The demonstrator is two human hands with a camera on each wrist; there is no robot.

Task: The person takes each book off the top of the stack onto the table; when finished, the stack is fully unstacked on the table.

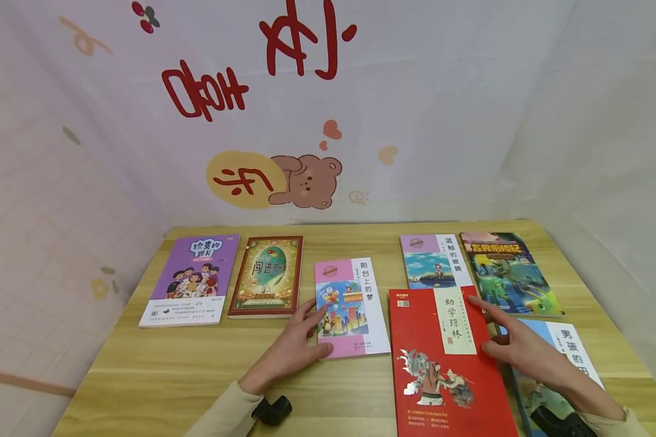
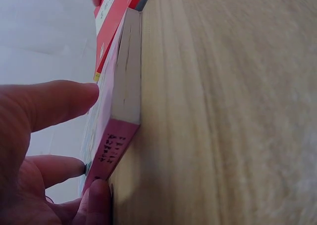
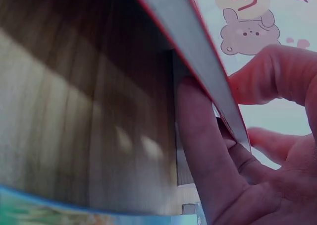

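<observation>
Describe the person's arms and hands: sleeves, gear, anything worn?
Both hands are bare: no gloves or rings visible. The left hand and right hand come out of light beige long sleeves. Each wrist carries a small black device, the left one rounded, the right one partly cut off by the frame edge.

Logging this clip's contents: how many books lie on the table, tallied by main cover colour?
Purple book: 1
Dark red-framed book: 1
Pink-and-white books: 2
Bright red book: 1
Green cartoon book: 1
Blue-and-white book: 1
Total: 7
</observation>
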